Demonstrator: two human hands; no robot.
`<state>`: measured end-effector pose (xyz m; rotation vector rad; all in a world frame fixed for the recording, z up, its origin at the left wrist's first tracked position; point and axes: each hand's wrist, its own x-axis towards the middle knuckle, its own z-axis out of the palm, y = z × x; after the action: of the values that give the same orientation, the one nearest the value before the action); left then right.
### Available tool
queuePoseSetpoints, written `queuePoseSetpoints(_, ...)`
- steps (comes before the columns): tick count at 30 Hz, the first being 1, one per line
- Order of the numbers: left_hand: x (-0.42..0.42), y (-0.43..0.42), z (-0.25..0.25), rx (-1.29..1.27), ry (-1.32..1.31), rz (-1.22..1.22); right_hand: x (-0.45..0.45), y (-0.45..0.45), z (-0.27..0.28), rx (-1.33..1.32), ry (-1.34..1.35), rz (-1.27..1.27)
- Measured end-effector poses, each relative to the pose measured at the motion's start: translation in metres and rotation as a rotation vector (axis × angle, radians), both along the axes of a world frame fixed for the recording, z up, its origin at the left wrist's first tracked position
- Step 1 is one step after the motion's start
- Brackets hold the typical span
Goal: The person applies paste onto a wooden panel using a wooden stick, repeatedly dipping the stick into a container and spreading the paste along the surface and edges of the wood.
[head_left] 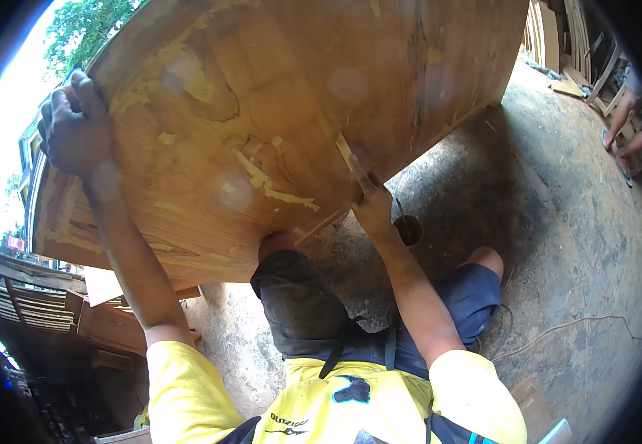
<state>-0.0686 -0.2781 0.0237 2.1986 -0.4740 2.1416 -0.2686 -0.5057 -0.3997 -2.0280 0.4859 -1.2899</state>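
Note:
A large wooden panel (291,96) with yellowish filler patches stands tilted in front of me. My left hand (76,129) grips the panel's upper left edge, its fingers curled over it. Lower right of the panel's middle, my right hand (369,196) is closed around a narrow, flat tool (345,154), whose tip lies against the wood. Whether the tool is a scraper or a spatula I cannot tell. A small round container (409,230) with a thin stick in it is on the floor just below my right hand.
Another person's legs (623,133) show at the far right, near stacked wood boards (546,37). A thin cable (565,325) crosses the concrete floor (572,251). Slatted wooden furniture (39,303) stands at the lower left. My knees are close below the panel.

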Motion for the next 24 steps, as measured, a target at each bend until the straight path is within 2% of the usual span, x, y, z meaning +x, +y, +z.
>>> queuePoseSetpoints(2, -0.001, 0.001, 0.000, 0.023, 0.066, -0.012, -0.013, 0.000, -0.002, 0.004, 0.067, 0.021)
queuePoseSetpoints(4, -0.004, -0.001, -0.002, 0.007, 0.032, -0.052, -0.023, 0.000, 0.013, 0.084, 0.099, 0.056)
queuePoseSetpoints(7, -0.007, -0.005, -0.003, 0.037, -0.002, -0.056, -0.016, -0.002, 0.048, 0.054, 0.040, 0.017)
queuePoseSetpoints(9, -0.021, -0.014, -0.008, -0.007, -0.014, -0.122, -0.012, -0.007, 0.040, -0.007, -0.020, 0.067)
queuePoseSetpoints(10, -0.008, -0.013, -0.013, -0.007, -0.128, -0.341, -0.006, -0.009, 0.039, -0.060, -0.083, 0.116)
queuePoseSetpoints(11, 0.005, -0.003, -0.008, 0.065, -0.112, -0.346, -0.010, -0.007, 0.037, -0.028, -0.060, 0.199)
queuePoseSetpoints(12, -0.009, -0.008, -0.007, -0.013, -0.100, -0.251, -0.013, -0.004, 0.025, 0.030, 0.006, 0.220)
queuePoseSetpoints(14, -0.016, -0.008, -0.006, -0.036, -0.095, -0.199, -0.021, -0.009, -0.003, -0.096, 0.183, 0.080)
queuePoseSetpoints(17, -0.018, -0.006, -0.008, -0.083, -0.062, -0.206, -0.016, -0.016, -0.005, -0.127, 0.111, 0.094)
queuePoseSetpoints(19, -0.024, -0.006, -0.012, -0.050, 0.038, -0.269, -0.017, -0.011, 0.020, 0.092, 0.046, 0.120)
queuePoseSetpoints(20, -0.024, -0.006, -0.014, -0.060, 0.034, -0.257, -0.012, -0.013, 0.014, 0.082, 0.045, 0.132)
queuePoseSetpoints(23, -0.020, -0.004, -0.020, -0.036, 0.002, -0.298, -0.017, -0.028, -0.019, -0.043, 0.112, 0.129)
queuePoseSetpoints(24, -0.020, -0.002, -0.020, -0.047, -0.002, -0.288, -0.026, -0.031, -0.026, -0.073, 0.271, 0.132)
